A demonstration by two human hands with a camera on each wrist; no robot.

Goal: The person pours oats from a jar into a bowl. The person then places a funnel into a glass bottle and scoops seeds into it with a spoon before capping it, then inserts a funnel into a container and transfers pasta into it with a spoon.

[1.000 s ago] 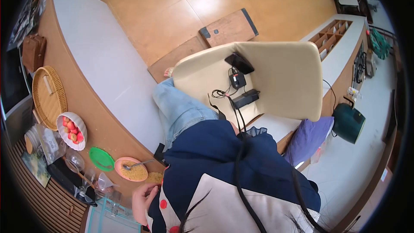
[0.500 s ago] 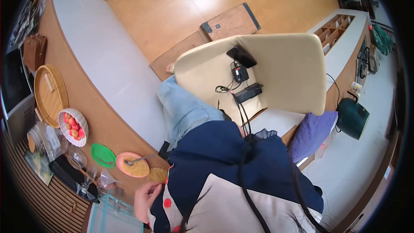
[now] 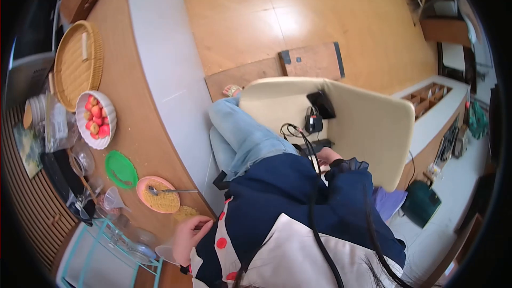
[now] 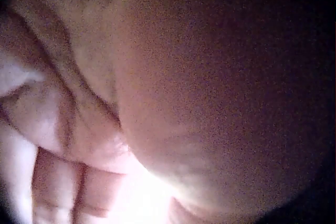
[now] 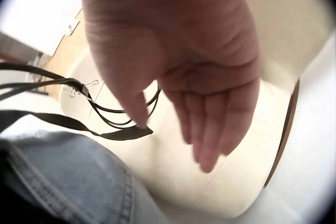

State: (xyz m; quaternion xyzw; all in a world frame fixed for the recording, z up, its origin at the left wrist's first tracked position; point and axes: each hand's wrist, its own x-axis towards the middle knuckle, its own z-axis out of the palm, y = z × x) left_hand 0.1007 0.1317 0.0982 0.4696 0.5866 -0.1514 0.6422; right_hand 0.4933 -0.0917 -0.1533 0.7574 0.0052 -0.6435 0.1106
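My left hand is by my side near the counter edge, close to a yellow crumbly heap, with its fingers loosely bent. In the left wrist view, its palm fills most of the dim picture and nothing held shows. Over the cream chair reaches my right hand, beside a black box-shaped device. The right wrist view shows its fingers straight and pointing down over the seat, holding nothing. Black cables with a binder clip run next to its thumb.
On the counter are a pink plate of yellow crumbs with a spoon, a green plate, a white bowl of red fruit and a wicker tray. A phone and small black device lie on the chair.
The head view has turned, shifting the counter and chair. My right hand has come into view over the chair seat. My left hand stays near the counter edge.
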